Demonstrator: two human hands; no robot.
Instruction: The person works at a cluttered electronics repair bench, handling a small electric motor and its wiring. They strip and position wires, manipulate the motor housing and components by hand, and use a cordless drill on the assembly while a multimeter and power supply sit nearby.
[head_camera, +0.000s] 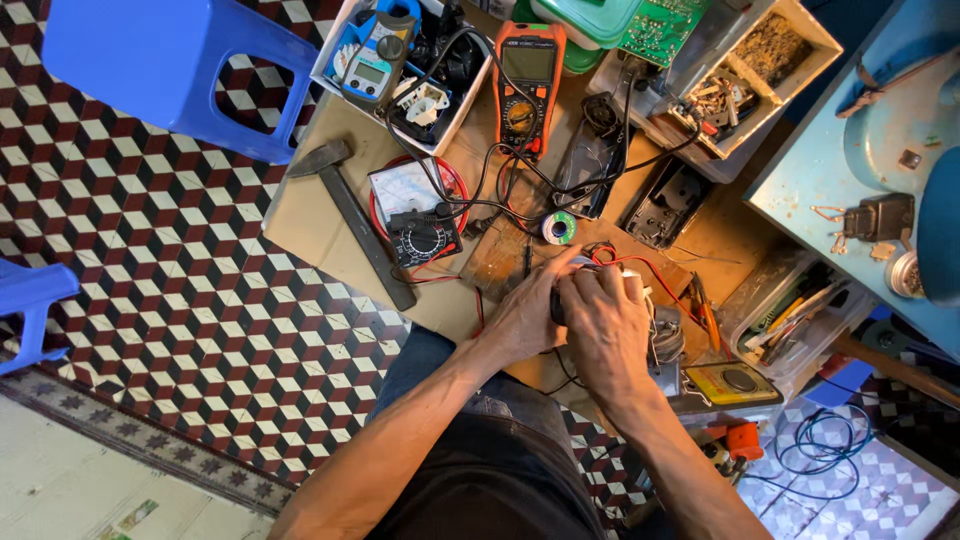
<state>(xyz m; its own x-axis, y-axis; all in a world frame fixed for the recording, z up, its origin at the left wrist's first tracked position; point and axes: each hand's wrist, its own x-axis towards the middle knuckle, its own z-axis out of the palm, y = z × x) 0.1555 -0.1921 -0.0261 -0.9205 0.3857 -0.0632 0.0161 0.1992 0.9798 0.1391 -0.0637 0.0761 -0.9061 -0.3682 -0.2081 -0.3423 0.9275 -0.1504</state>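
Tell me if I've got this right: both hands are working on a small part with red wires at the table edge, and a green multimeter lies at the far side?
Not quite: the multimeter is orange, not green, as the head view shows. The rest holds: the left hand and right hand are together on a small part with red wires at the table edge.

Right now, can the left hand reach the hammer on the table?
Probably yes: the hammer lies uncovered just left of the left hand, with nothing between, but both hands are busy on a small wired part.
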